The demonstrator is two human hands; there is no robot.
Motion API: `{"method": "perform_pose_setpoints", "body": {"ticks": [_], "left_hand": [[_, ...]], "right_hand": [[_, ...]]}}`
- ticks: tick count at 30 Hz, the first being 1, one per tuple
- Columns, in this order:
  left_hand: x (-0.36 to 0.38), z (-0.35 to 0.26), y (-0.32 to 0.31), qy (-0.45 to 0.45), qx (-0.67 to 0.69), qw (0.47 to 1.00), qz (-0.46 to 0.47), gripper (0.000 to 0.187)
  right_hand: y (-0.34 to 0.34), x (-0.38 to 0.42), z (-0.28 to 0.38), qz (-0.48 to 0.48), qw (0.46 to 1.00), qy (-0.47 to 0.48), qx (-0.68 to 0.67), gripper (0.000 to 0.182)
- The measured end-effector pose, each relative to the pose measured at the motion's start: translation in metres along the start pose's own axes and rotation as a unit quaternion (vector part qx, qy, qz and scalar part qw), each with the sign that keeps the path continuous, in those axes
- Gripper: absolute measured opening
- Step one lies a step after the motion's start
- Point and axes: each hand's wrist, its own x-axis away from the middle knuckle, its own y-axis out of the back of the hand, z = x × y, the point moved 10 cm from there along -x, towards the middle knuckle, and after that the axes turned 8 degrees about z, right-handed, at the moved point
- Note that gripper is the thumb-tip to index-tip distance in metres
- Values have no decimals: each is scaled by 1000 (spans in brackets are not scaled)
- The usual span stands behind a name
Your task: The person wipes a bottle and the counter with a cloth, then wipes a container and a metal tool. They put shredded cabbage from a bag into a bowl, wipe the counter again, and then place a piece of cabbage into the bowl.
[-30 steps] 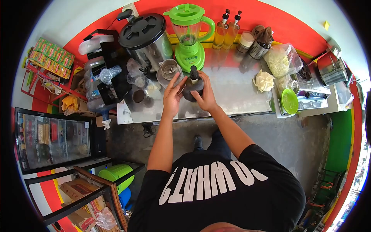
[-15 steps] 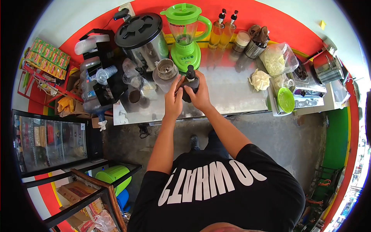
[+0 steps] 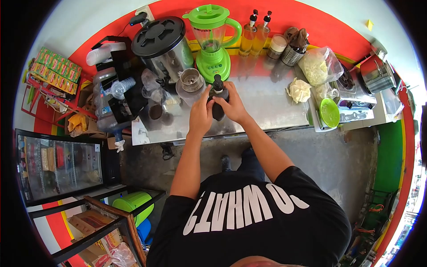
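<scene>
A dark bottle with a black pump top (image 3: 219,107) stands upright between my two hands, over the steel table near its front edge. My left hand (image 3: 201,113) wraps round its left side. On the right side, my right hand (image 3: 233,104) holds the same bottle, thumb across its front. Just behind it is the green blender (image 3: 213,62). A metal cup (image 3: 190,79) on a round container sits close to my left hand.
The steel table (image 3: 267,104) bears a large lidded metal pot (image 3: 175,60) at the back left. Two pump bottles of yellow liquid (image 3: 254,39) stand behind. To the right are a bag of shredded food (image 3: 316,69), a green plate (image 3: 329,112) and a stove (image 3: 356,106).
The dark bottle now stands more upright, and more of its body shows between my hands. My fingers have shifted slightly around it. The view has moved a little.
</scene>
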Motion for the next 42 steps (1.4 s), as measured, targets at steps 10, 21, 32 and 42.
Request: {"method": "perform_pose_setpoints", "body": {"ticks": [10,21,32,42], "left_hand": [[0,13,14,-11,51,996,-70,49],[-15,47,-29,99,396,906,112,58],[-36,10,-10,98,146,957,231,43],[-33,6,-10,106,140,959,220,42]], "right_hand": [[-1,0,-6,36,998,8,-51,43],[-10,29,-13,39,998,40,22,77],[-9,3,-27,101,990,-83,-60,111],[1,62,-103,68,957,-148,241,100]]}}
